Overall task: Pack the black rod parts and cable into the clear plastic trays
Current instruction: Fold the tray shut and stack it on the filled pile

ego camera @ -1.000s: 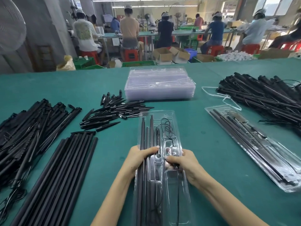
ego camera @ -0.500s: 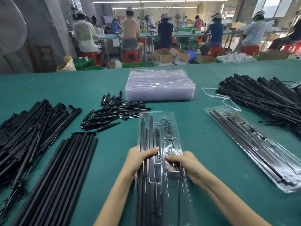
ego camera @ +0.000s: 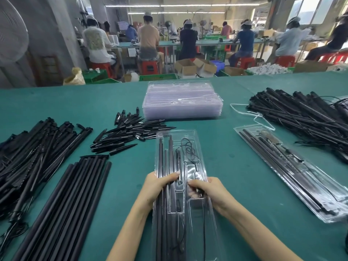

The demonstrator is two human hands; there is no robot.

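Currently both hands are on the clear tray (ego camera: 180,213) at near centre of the green table (ego camera: 235,185). Left hand (ego camera: 157,187) grips its left edge, thumb across the black rods (ego camera: 163,204) seated in it. Right hand (ego camera: 211,191) is curled round the right side, fingertips pinching at the cable (ego camera: 190,149) channel. Loose rods (ego camera: 64,208) lie near left, a packed tray (ego camera: 293,174) right, short spikes (ego camera: 124,134) farther left, empty tray stack (ego camera: 182,100) far centre.
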